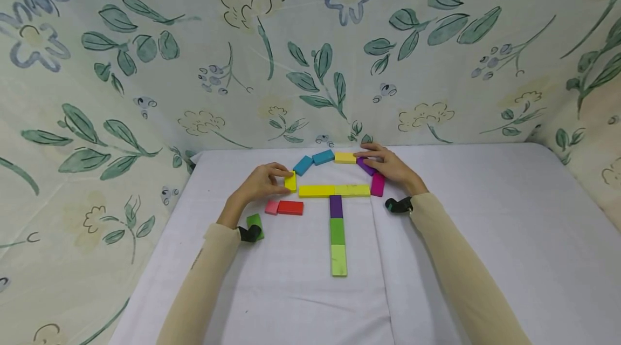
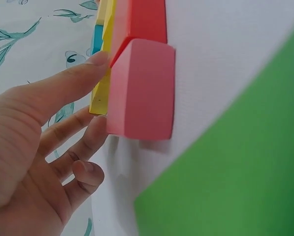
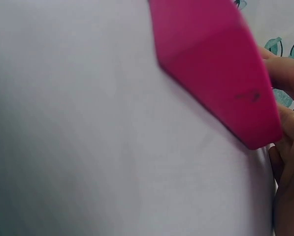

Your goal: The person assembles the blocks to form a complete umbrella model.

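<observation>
My left hand (image 1: 264,180) pinches a small yellow block (image 1: 290,181) at the left end of a curved row of blocks. The thumb (image 2: 87,73) lies along that yellow block's near side in the left wrist view. My right hand (image 1: 388,164) reaches over a purple block (image 1: 365,166) on the row's right side, fingers fairly straight and their tips touching it. A magenta block (image 1: 377,185) lies just below that hand. Between the hands run two blue blocks (image 1: 303,165) and another yellow block (image 1: 345,158). Much of the right hand is cut off in the right wrist view.
Under the arc lies a bar of two long yellow blocks (image 1: 316,191). A stem of purple, green (image 1: 337,231) and light green blocks runs down from it. Near the left wrist lie a pink block (image 1: 272,207), a red block (image 1: 290,208) and a green block (image 1: 254,221).
</observation>
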### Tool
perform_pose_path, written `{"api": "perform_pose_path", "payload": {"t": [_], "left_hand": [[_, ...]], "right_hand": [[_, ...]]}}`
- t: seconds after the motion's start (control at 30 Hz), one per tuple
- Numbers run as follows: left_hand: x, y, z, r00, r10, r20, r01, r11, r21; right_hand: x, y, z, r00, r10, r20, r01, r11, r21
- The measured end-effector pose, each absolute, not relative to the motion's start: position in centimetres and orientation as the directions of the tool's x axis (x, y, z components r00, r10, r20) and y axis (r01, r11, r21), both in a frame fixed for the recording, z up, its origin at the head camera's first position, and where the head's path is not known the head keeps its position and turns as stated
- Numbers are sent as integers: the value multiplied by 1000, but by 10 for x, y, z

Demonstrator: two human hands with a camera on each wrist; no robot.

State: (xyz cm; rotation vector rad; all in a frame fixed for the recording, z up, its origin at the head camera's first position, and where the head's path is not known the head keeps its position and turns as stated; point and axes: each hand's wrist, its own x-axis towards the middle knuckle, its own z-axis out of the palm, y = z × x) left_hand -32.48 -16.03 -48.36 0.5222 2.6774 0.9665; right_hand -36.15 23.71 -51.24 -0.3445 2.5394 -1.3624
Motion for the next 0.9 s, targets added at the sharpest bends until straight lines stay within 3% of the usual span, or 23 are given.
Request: {"api": "perform_pose_path", "payload": {"t": [0.9], "left_hand": [[-320, -153, -483, -904, 412, -112, 255, 732, 632]], "right_hand": [[-361, 237, -513, -941, -324, -94, -103, 541, -835]]}}
